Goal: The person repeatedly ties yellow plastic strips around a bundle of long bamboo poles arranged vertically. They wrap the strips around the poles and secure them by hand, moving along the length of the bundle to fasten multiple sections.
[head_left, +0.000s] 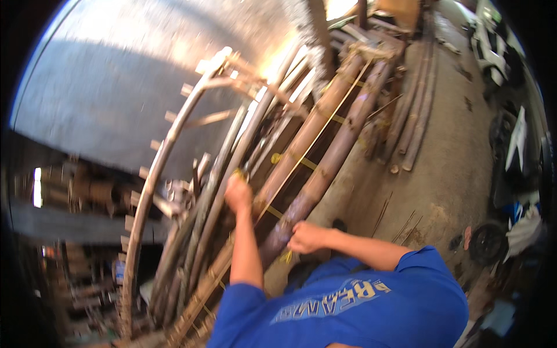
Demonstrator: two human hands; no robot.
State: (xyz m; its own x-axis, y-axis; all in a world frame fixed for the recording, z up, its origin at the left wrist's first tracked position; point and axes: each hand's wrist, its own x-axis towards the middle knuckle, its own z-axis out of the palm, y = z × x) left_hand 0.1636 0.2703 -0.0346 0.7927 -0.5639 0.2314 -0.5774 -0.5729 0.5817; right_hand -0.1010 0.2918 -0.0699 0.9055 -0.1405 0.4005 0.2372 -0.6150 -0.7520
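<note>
Two long wooden poles run side by side in front of me, a left pole and a thicker, darker right pole. Short yellow straps cross the gap between them, and a thin pale strip stretches lengthwise along it. My left hand, closed and slightly blurred, is raised left of the poles; a bit of yellow strap shows at its top. Beside the right pole, my right hand is closed, with a yellow strap end hanging below it. The fingers hide most of what they grip.
A curved pole with short rungs leans at my left, next to several upright poles. More poles lie on the concrete floor at the right. Motorcycle parts and a wheel line the right edge.
</note>
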